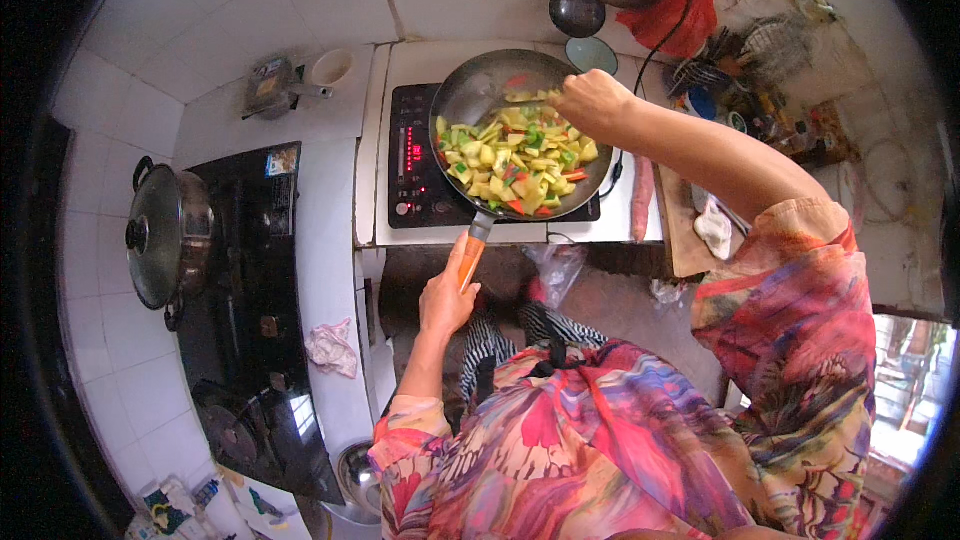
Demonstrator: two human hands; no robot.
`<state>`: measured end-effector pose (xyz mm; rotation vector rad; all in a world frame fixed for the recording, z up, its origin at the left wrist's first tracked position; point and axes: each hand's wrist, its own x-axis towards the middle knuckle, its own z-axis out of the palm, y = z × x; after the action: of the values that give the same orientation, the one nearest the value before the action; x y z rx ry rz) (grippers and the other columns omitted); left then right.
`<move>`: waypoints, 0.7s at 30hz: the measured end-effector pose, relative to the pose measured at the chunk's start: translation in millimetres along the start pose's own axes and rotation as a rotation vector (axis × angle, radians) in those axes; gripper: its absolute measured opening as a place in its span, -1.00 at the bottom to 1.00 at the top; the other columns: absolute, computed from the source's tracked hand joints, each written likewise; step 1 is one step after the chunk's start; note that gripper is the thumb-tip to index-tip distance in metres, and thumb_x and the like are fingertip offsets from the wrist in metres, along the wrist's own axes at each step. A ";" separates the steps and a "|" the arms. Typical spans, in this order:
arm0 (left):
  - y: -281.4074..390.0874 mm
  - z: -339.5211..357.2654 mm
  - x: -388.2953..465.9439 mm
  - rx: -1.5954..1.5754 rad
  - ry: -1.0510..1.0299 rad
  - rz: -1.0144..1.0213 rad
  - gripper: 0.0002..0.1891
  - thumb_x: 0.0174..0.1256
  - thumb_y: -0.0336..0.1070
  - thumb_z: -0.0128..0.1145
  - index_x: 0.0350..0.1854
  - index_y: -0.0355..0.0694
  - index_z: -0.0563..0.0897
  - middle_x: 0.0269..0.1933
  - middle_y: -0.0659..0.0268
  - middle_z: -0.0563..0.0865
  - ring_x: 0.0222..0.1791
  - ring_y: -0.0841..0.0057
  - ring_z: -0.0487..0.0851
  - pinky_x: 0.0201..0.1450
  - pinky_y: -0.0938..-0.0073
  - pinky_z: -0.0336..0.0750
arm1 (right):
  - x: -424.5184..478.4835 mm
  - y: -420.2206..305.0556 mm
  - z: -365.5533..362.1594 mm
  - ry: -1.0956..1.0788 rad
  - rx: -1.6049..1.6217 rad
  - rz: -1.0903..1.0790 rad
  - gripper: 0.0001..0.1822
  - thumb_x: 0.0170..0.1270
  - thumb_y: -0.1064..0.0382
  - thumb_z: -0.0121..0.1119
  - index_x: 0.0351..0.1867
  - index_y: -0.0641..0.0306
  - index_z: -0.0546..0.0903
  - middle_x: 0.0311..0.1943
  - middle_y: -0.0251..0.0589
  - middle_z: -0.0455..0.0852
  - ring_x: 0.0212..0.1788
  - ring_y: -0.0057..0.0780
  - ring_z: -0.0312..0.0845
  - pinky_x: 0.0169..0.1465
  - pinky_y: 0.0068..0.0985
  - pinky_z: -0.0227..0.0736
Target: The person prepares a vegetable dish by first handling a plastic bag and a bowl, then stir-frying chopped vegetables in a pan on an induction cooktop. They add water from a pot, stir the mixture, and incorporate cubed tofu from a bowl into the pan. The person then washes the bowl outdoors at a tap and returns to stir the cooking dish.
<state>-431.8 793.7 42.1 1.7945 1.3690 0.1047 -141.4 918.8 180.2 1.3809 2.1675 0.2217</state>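
My left hand is closed around the orange handle of a dark frying pan. The pan sits on a black induction cooktop with lit red indicators. Sliced yellow-green vegetables with green and red pieces lie in the pan. Above the pan's right upper part is my right hand, its fingers closed on the handle of a utensil, whose other end reaches into the food; the utensil is blurred and mostly hidden, so its kind cannot be told.
A lidded pot stands on the black gas stove at left. Right of the cooktop lie a long reddish root vegetable and a wooden board with a white cloth. A ladle hangs behind the pan. A power cord runs down beside it.
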 end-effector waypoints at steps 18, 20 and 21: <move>-0.7 -4.5 1.4 -0.003 -0.006 -0.005 -0.03 0.02 -0.30 0.34 0.42 0.45 0.01 -0.15 -0.04 0.69 -0.15 -0.06 0.64 -0.10 0.09 0.53 | 7.0 -8.6 -44.5 0.062 0.049 -0.111 -0.86 0.07 0.20 0.18 -0.47 0.18 0.69 -0.53 -0.14 0.70 -0.41 -0.23 0.68 -0.35 -0.34 0.54; -1.8 -4.0 1.8 -0.010 0.005 0.004 -0.03 0.02 -0.30 0.34 0.42 0.45 0.02 -0.15 -0.03 0.69 -0.15 -0.05 0.64 -0.10 0.08 0.53 | -0.7 1.4 -31.7 0.063 0.076 -0.073 -0.88 -0.02 0.24 0.19 -0.56 0.18 0.69 -0.55 -0.10 0.69 -0.41 -0.21 0.67 -0.37 -0.33 0.52; -2.3 -4.2 1.9 -0.011 0.009 0.012 -0.03 0.01 -0.30 0.34 0.42 0.45 0.02 -0.15 -0.03 0.69 -0.15 -0.05 0.64 -0.10 0.08 0.53 | -6.0 6.3 -28.3 0.047 0.077 -0.050 -0.89 -0.04 0.24 0.19 -0.56 0.17 0.69 -0.55 -0.09 0.69 -0.42 -0.20 0.67 -0.37 -0.33 0.51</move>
<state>-435.0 797.8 42.5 1.7955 1.3619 0.1268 -149.6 920.7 208.6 1.3745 2.2678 0.1554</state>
